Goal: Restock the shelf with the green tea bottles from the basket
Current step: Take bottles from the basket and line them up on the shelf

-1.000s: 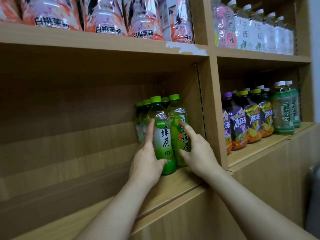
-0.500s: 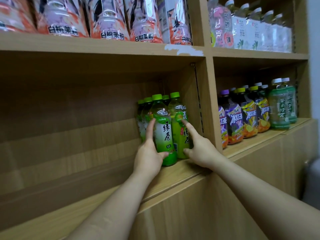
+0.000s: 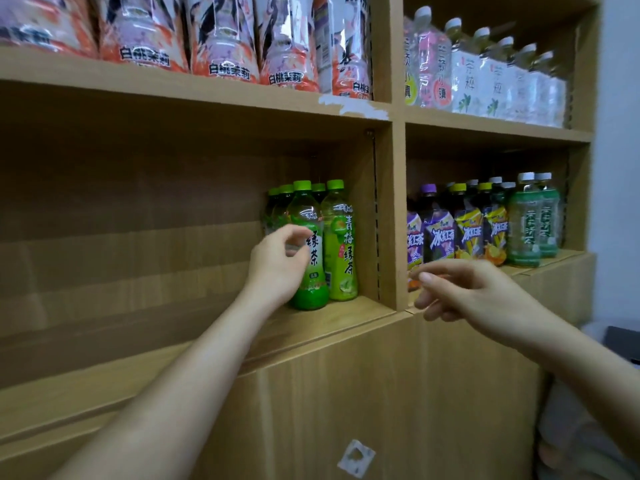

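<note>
Both hands have come off the green tea bottles (image 3: 308, 251) since the earlier frame; the right hand (image 3: 460, 292) has drawn back in front of the shelf divider (image 3: 393, 216), and the left hand (image 3: 278, 265) now sits just in front of the front-left bottle with no grip on it.

The green tea bottles stand upright in a tight cluster at the right end of the middle shelf (image 3: 332, 317), against the divider. Each is clear, ribbed plastic with a bright green screw cap and a glossy green-and-white wrap label; the front-right bottle (image 3: 341, 244) carries a paler yellow-green label.

Left hand: fingers loosely curled, empty. Right hand: fingers part-curled with thumb and forefinger near each other, holding nothing.

The shelving is light wood-grain laminate — a white chipped patch (image 3: 353, 107) marks the edge of the board above. The next compartment to the right holds dark iced-tea bottles (image 3: 440, 233) with purple and yellow labels, plus two pale green bottles (image 3: 533, 220) with grey caps. The upper shelf carries shrink-wrapped pink-and-orange packs (image 3: 225, 39) and clear white-capped bottles (image 3: 491, 74).
</note>
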`<state>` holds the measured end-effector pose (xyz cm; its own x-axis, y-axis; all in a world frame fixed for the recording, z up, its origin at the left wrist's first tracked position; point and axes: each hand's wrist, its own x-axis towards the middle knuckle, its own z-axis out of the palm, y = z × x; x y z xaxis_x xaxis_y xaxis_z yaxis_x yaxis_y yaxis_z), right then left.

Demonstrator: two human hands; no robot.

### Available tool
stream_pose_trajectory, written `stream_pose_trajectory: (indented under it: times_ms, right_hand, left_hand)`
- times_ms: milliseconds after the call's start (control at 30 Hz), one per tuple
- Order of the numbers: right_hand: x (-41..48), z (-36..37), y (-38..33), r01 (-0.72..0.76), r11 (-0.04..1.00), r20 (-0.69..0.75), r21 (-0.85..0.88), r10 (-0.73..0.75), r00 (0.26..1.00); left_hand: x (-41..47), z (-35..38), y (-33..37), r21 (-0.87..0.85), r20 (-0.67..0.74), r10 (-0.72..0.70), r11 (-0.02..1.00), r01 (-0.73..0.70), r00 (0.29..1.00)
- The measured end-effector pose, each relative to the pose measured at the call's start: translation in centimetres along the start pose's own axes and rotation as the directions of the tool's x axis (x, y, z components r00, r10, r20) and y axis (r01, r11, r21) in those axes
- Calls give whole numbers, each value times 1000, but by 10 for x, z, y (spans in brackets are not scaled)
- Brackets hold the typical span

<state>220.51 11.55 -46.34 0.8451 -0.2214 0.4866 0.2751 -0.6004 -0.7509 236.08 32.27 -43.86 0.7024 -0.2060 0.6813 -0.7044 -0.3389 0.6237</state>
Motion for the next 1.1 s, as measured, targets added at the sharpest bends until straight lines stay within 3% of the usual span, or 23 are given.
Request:
stream_pose_trajectory:
  times_ms: [133, 267, 433, 667, 800, 933, 1033, 1100]
  right_hand:
    - [-51, -64, 3, 25, 999, 1, -36, -25, 1000]
    - [-123, -134, 10, -30, 984, 22, -176, 35, 999]
    - [-227, -224, 46, -263, 915, -64, -307, 256, 965]
    - [-351, -301, 152, -562, 770, -220, -302, 517, 827]
    - [-379, -312, 213, -686, 660, -129, -307, 685, 717]
    - [-368, -309, 248, -748, 538, 64, -390, 826, 560]
    - [-357, -294, 280, -807, 443, 73, -390, 889, 453]
    - [-356, -274, 301, -849, 368, 75, -380, 927, 368]
  left_hand:
    - [-53, 20, 54, -421, 188, 55, 906, 30, 981]
    - [-115, 84, 108, -570, 365, 240, 821, 12, 900]
    - [-199, 190, 175, -540, 581, 408, 840, -41, 704]
    - [-311, 325, 225, -420, 778, 435, 897, -138, 453]
    - [-343, 383, 234, -322, 843, 466, 837, -442, 269]
    - [-346, 443, 243, -106, 968, 230, 747, -656, 105]
    - [-354, 483, 247, 79, 997, -60, 619, -781, 53]
    - [-366, 501, 249, 112, 975, -219, 595, -795, -26]
